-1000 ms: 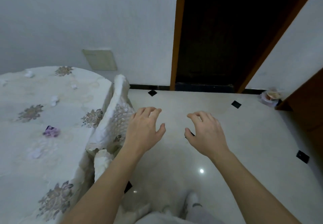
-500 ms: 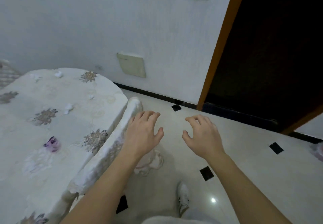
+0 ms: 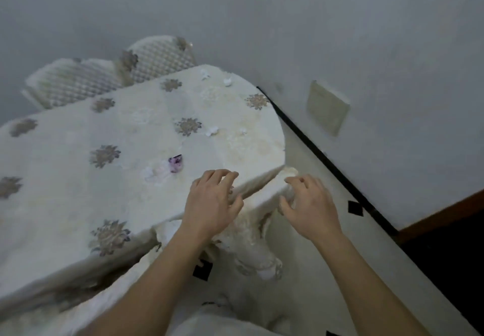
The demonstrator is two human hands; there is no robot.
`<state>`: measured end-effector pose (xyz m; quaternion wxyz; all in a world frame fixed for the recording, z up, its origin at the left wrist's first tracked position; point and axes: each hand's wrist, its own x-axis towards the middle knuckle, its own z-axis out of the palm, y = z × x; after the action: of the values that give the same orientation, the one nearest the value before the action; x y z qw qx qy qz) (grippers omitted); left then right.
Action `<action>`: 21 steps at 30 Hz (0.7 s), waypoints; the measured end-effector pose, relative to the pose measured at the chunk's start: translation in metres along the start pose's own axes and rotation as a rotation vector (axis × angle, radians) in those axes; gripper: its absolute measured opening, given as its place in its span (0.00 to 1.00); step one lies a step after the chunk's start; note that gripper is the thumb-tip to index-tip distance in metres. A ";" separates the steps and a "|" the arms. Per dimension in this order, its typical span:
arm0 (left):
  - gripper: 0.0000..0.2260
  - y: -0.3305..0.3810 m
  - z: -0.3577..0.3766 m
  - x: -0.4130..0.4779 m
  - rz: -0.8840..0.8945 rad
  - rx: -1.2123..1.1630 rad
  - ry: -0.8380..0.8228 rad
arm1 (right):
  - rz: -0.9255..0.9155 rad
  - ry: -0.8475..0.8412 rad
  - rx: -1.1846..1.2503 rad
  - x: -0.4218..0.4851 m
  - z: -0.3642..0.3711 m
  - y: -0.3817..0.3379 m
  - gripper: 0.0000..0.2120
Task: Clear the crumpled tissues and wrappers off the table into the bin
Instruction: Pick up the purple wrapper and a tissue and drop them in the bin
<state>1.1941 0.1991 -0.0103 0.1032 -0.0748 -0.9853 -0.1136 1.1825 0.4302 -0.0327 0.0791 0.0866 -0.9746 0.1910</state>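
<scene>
A table (image 3: 65, 186) under a white cloth with grey flower prints fills the left. On it lie a purple wrapper (image 3: 176, 163), a crumpled tissue (image 3: 154, 173) beside it, another tissue (image 3: 211, 131) further back, and two small tissues (image 3: 227, 80) near the far edge. My left hand (image 3: 210, 203) hovers over the table's near right edge, fingers spread, holding nothing. My right hand (image 3: 309, 204) hangs just past the table's corner, fingers curled apart, empty. No bin is in view.
Two white lattice-backed chairs (image 3: 110, 79) stand behind the table. A chair with a white cover (image 3: 251, 252) sits under my hands. A grey wall with a pale panel (image 3: 327, 107) runs along the right, above a tiled floor (image 3: 327, 270). A dark doorway (image 3: 450, 252) is at lower right.
The view has swung left from the doorway toward the table. Both hands, open throughout, now sit over the table's right edge instead of over the floor.
</scene>
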 end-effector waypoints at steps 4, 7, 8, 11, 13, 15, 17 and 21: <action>0.20 -0.048 -0.012 -0.016 -0.175 0.044 0.036 | -0.170 -0.072 0.046 0.040 0.025 -0.045 0.18; 0.21 -0.085 -0.019 -0.027 -0.302 0.047 0.033 | -0.300 -0.094 0.037 0.063 0.047 -0.080 0.18; 0.21 -0.098 -0.020 -0.029 -0.339 0.043 0.034 | -0.337 -0.100 0.032 0.071 0.054 -0.092 0.17; 0.20 -0.137 -0.023 -0.036 -0.440 0.009 0.040 | -0.403 -0.143 0.063 0.096 0.077 -0.127 0.17; 0.20 -0.165 -0.024 -0.040 -0.489 -0.002 0.041 | -0.429 -0.167 0.081 0.111 0.093 -0.147 0.17; 0.20 -0.194 -0.022 -0.041 -0.527 -0.006 0.037 | -0.440 -0.195 0.079 0.124 0.109 -0.165 0.18; 0.19 -0.221 -0.019 -0.040 -0.553 -0.008 0.024 | -0.439 -0.229 0.061 0.136 0.125 -0.179 0.18; 0.18 -0.265 -0.006 -0.029 -0.567 -0.021 -0.010 | -0.463 -0.263 0.029 0.163 0.159 -0.194 0.18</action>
<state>1.1779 -0.0608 -0.0662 0.0616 0.2020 -0.9662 -0.1476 1.0436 0.1696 -0.0782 -0.0079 0.3326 -0.9278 0.1687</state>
